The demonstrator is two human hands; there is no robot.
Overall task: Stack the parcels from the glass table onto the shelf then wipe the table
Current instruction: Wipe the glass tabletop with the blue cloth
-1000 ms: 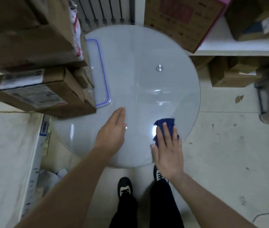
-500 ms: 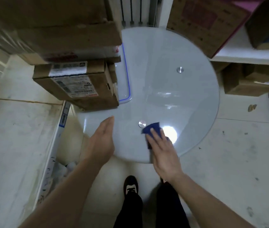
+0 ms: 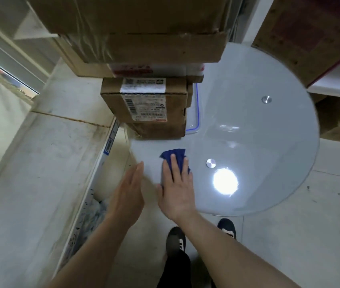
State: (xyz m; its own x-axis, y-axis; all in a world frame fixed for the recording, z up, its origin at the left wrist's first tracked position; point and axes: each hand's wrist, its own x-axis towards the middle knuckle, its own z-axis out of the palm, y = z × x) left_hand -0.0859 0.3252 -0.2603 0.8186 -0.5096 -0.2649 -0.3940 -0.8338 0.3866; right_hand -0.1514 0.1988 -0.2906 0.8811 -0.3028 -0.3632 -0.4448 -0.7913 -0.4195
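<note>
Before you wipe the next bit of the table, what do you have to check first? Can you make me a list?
1. Cloth under the hand: ok. The right hand presses flat on the blue cloth.
2. Cloth on the glass: ok. It lies on the glass table, near its left edge.
3. Other hand free: ok. The left hand is open and holds nothing.
4. Parcels off the table: cannot tell. A labelled cardboard box sits right at the table's edge; whether it rests on the glass is unclear.
5. Way to the right: ok. Only a flat metal stud lies beside the cloth.
</note>
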